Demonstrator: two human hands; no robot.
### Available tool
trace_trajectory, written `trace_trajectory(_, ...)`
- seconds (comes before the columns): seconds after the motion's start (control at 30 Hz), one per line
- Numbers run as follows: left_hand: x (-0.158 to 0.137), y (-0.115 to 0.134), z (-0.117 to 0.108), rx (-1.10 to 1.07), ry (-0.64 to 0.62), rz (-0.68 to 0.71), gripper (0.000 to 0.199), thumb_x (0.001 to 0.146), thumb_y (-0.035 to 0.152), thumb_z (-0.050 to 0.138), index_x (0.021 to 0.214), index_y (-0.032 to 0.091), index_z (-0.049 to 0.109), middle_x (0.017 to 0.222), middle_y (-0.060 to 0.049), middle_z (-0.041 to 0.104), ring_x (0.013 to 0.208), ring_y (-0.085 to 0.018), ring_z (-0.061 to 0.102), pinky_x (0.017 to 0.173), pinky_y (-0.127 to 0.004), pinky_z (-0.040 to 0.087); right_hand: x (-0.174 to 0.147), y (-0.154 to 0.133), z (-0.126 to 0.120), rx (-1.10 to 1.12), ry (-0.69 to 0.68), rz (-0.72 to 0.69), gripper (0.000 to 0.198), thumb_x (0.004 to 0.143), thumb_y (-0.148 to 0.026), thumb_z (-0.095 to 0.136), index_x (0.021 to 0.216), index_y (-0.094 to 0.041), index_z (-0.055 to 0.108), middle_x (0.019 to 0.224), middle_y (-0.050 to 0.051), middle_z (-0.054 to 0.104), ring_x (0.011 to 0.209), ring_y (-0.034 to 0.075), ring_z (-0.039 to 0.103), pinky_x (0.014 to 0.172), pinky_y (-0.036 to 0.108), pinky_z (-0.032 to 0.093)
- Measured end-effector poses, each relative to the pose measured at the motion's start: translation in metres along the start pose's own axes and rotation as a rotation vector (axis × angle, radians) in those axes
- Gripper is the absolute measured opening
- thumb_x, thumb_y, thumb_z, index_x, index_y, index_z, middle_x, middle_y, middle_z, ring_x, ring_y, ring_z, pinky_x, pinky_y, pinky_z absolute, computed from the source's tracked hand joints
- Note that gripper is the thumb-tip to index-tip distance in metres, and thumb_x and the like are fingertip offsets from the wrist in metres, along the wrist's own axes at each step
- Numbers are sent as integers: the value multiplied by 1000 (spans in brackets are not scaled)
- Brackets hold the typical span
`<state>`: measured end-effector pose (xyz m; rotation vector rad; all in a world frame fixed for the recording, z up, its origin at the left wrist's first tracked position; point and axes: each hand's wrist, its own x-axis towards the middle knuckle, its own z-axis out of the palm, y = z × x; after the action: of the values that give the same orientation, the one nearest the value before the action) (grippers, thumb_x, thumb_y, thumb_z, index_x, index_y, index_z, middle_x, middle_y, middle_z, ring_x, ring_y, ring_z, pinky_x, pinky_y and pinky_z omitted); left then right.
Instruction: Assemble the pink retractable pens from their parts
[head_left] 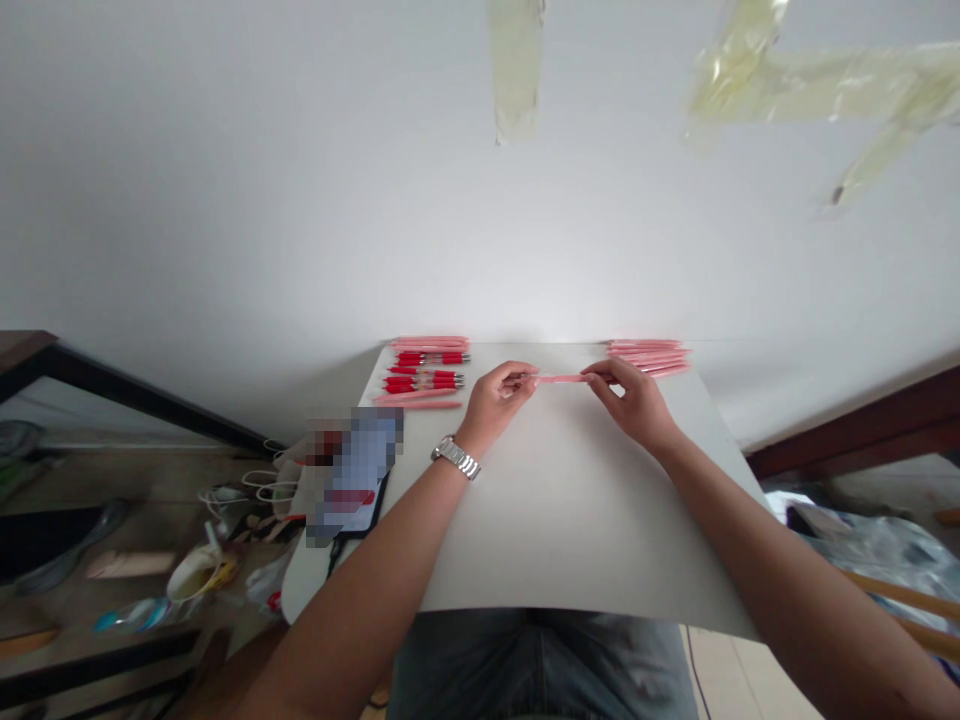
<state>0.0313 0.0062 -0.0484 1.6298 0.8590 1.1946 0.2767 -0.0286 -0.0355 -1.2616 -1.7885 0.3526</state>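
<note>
A slim pink pen-like stick (561,379) is held level between my two hands above the far part of the white table. My left hand (496,400) pinches its left end, where a paler, see-through piece shows between the fingers. My right hand (628,395) is closed on the right end with thumb and fingertips. Left of my left hand lie several red pens (426,381) with silver ends. Pink sticks lie behind them (431,343) and in front of them (420,398). Behind my right hand is a pile of similar pink sticks (649,352).
The white table (570,530) stands against a wall with yellowed tape (516,70). A phone (367,515), partly blurred out, lies at the table's left edge with a cable. Bags, a cup (196,574) and clutter are at the left; plastic wrapping (877,545) is at the right.
</note>
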Motion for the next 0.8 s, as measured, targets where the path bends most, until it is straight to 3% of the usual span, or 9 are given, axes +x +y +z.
trace_trajectory(0.17,0,3,-1,-7,-7,-1,26,90,41,73,102,18,72,103,-8,74,98,-19,71,90,-31,58,-2,3,2,103,24,78,28,97,-48,62,108,-23,70,97,6,73,89,21,69,81,37,56)
trace_trajectory(0.33,1,4,-1,-42,41,-21,27,89,41,75,101,18,71,103,-8,74,98,-19,71,90,-32,57,-2,6,3,290,52,212,46,95,-55,64,127,-23,63,99,7,73,91,21,70,85,39,58)
trace_trajectory(0.53,0,3,0,-65,24,-2,25,88,41,75,98,18,69,101,-7,73,96,-18,71,90,-32,57,-1,2,5,332,20,281,39,91,-59,67,98,-21,72,92,6,73,83,20,68,79,36,58)
trace_trajectory(0.8,-2,1,2,-29,-38,12,26,89,42,74,97,18,67,101,-7,73,95,-18,71,90,-34,58,-3,-11,9,497,-13,306,37,90,-55,71,108,-23,75,99,7,74,85,19,67,77,36,59)
